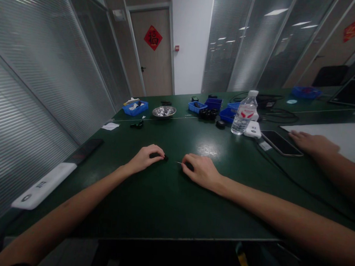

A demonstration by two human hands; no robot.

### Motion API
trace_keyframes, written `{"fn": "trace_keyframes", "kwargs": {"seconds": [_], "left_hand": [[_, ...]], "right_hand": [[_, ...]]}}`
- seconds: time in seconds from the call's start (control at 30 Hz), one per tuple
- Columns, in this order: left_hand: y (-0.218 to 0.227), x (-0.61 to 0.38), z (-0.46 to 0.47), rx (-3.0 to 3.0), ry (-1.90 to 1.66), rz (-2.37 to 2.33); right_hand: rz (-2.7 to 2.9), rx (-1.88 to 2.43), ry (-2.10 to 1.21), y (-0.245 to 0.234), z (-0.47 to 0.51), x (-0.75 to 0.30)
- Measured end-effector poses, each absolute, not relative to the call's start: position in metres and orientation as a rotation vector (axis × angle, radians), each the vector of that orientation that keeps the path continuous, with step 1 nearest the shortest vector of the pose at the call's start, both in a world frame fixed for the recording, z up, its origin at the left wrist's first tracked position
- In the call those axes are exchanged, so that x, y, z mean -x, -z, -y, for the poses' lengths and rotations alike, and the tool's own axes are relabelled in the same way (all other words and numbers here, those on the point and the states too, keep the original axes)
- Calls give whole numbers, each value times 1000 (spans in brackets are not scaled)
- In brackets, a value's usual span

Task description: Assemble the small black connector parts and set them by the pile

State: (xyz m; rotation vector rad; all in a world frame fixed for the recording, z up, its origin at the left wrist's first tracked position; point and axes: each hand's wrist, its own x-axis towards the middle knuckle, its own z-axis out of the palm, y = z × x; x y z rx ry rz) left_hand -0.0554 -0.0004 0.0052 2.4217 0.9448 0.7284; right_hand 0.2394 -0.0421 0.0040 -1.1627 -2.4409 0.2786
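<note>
Both my hands rest on the dark green table (169,195). My left hand (145,158) is curled, its fingers pinched on a small black part (161,156). My right hand (201,170) is curled too, gripping a small dark tool (184,164) whose thin metal tip points left towards the black part. A short gap separates the two hands. What the small pieces are exactly is too dim to tell.
Blue bins (135,107) (213,105), a metal bowl (164,111), black parts (208,113), a water bottle (244,112), a white box (253,129) and a phone (281,143) lie farther back. Another person's hand (312,143) rests flat at the right. A white power strip (42,186) sits at the left edge.
</note>
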Motion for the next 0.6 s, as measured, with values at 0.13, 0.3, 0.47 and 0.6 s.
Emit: {"fn": "trace_keyframes", "kwargs": {"seconds": [0.13, 0.3, 0.47, 0.6], "left_hand": [[-6, 60, -2, -2373, -685, -1077], [-3, 70, -8, -2353, -745, -1289], [-4, 83, -13, -2329, -667, -1398], [-8, 93, -16, -2426, -625, -1353]], "right_hand": [[2434, 1154, -276, -4, 43, -240], [2438, 1149, -294, -5, 43, -240], [2439, 1141, -300, -2, 41, -241], [2439, 1142, -307, -2, 41, -242]]}}
